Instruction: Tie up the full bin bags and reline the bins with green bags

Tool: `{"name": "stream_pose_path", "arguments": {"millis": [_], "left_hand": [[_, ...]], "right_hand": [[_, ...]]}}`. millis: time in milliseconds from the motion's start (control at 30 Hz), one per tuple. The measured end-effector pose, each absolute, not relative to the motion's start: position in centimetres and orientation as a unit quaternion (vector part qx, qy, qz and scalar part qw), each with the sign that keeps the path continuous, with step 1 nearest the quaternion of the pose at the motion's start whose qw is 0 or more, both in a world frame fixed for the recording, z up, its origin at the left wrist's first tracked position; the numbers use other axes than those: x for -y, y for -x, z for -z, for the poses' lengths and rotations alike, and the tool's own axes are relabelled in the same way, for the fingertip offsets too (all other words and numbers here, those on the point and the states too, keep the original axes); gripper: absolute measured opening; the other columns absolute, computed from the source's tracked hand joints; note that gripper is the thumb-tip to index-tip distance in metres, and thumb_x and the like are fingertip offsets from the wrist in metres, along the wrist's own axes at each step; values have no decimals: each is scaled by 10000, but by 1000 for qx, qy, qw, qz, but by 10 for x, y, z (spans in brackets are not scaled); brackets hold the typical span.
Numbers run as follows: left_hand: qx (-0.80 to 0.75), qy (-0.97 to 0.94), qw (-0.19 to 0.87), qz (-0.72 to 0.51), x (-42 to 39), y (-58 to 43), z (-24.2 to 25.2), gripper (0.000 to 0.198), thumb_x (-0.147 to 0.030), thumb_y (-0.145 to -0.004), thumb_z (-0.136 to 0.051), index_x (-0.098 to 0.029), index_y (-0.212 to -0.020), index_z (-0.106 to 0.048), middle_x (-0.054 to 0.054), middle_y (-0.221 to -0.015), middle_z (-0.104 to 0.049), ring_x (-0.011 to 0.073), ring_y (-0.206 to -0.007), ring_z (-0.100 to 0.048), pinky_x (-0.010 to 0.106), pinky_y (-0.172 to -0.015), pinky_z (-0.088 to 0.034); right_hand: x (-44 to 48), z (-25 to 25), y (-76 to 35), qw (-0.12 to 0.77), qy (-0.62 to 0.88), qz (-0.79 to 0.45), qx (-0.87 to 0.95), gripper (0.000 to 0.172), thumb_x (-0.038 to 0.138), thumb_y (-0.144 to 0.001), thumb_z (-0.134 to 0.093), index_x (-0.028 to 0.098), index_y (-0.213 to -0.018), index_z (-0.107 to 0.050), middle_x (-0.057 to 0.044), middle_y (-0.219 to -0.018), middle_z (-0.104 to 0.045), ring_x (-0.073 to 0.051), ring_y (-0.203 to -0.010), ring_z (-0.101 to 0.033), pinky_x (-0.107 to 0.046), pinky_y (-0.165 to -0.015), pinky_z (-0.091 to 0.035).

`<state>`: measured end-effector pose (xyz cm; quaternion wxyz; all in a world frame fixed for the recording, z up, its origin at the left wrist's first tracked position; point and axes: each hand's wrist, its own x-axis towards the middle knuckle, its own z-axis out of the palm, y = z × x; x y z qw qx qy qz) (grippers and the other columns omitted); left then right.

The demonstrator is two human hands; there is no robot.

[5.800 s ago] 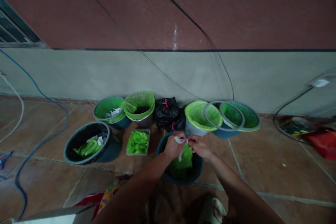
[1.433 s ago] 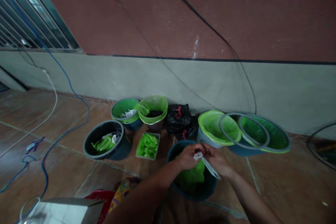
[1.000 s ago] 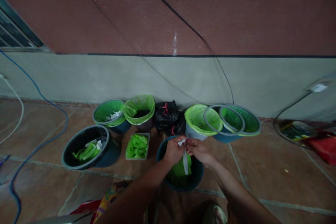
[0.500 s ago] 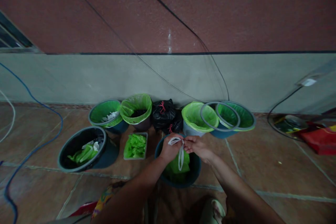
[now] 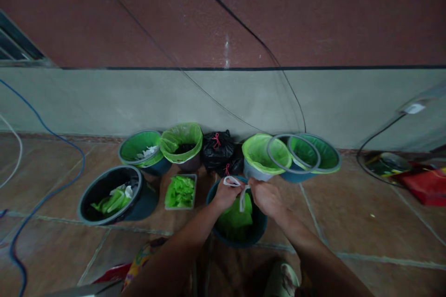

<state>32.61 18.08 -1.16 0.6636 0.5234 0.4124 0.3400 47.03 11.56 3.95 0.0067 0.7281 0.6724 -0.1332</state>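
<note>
The left hand and right hand meet in a narrow pinch on a white plastic strip, which loops over the left hand's knuckles and hangs down in a short tail between them. Directly below the grip, a green plastic liner bunches inside a dark teal bucket. Just left of the grip sits a grey tray of crumpled green plastic. Just beyond the grip lies a black bag tied with red string, with a lime-lined bucket beyond the right hand. Well left of the grip stands a black bucket holding green and white scraps
</note>
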Motion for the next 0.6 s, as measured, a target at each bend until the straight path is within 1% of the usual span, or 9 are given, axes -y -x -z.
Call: {"name": "stream_pose_path", "arguments": {"millis": [133,233,367,433,467,500,567,600], "left_hand": [[-389,-520,676,-348,-180,-322,7,221,-346,-662,-781,-155,-644,-673,21,-620,-664,145,-639,-601,270,-677,-461],[-379,-489,701,-355,-179,-320,0,175,-297,-653,-767,-150,-688,-679,23,-661,-684,150,-678,-618,278,-730,-462],[-354,-461,728,-364,-179,-319,-5,165,-279,-634,-751,-151,-682,-659,12,-650,-663,134,-658,-592,271,-726,-442],[-358,-474,723,-353,-180,-319,-4,162,-286,-649,-739,-151,-693,-660,5,-620,-640,129,-638,-570,264,-701,-422],[-362,-483,717,-349,-180,-319,-3,160,-289,-657,-732,-151,-688,-657,3,-608,-629,125,-628,-557,260,-687,-412],[-368,-491,711,-345,-179,-320,-2,159,-292,-661,-726,-152,-676,-651,1,-599,-618,122,-618,-545,257,-673,-403],[-381,-502,698,-341,-178,-321,1,160,-294,-659,-713,-157,-642,-633,-2,-584,-600,118,-605,-524,253,-648,-390],[-386,-503,694,-342,-177,-322,2,160,-294,-657,-707,-160,-632,-624,-4,-578,-593,118,-601,-517,252,-641,-388]], "right_hand": [[-113,-31,-473,24,-735,146,-661,287,156,-950,-374,156,-1075,-631,-147,-924,-743,-245,-853,-712,-294,-653,-410],[-113,-28,-473,18,-738,155,-656,284,181,-962,-376,170,-1058,-643,-133,-904,-742,-228,-852,-710,-286,-661,-409],[-115,-27,-476,-21,-755,188,-628,323,220,-986,-333,185,-1070,-643,-119,-915,-739,-229,-882,-706,-292,-704,-429],[-115,-26,-480,-56,-761,209,-612,337,189,-967,-347,162,-1152,-628,-133,-941,-738,-240,-906,-702,-310,-754,-452],[-115,-25,-482,-80,-754,225,-612,357,162,-941,-382,150,-1221,-604,-139,-984,-737,-241,-931,-698,-316,-790,-464],[-113,-24,-483,-105,-740,246,-617,419,134,-904,-430,145,-1301,-563,-141,-1049,-731,-234,-960,-692,-316,-825,-473],[-109,-23,-482,-142,-701,299,-632,612,114,-820,-543,168,-1424,-468,-125,-1200,-694,-219,-1027,-673,-312,-891,-482],[-107,-22,-479,-147,-682,323,-640,673,131,-786,-599,183,-1441,-455,-116,-1256,-670,-222,-1065,-660,-318,-921,-482]]}}
